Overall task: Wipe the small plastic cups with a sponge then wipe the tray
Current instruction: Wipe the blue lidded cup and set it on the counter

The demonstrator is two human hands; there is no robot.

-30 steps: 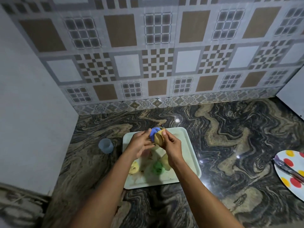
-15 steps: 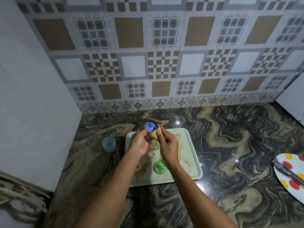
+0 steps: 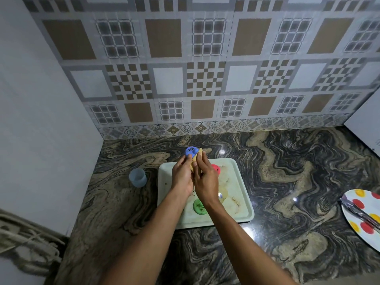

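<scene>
Head view: mid cup-wiping. Pinching blue cup (image 3: pixel 190 152) in left hand (image 3: pixel 182 176), sponge (image 3: pixel 198 154) against it in right hand (image 3: pixel 206 181). Likely pending: green cup (image 3: pixel 197 207), red cup (image 3: pixel 215 168), stained tray (image 3: pixel 165 194).

Four small cups show plainly: a blue cup (image 3: pixel 190 151) by the far edge of the tray (image 3: pixel 166 194), a red cup (image 3: pixel 215 168) and a green cup (image 3: pixel 198 206) on it, and a pale blue cup (image 3: pixel 137 177) off its left edge. One sponge (image 3: pixel 194 162), one tray, one spotted plate (image 3: pixel 358 220).

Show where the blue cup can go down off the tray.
Bare countertop lies between the tray and the spotted plate, and behind the tray up to the tiled wall. Crowded: the tray, with red cup, green cup.
</scene>
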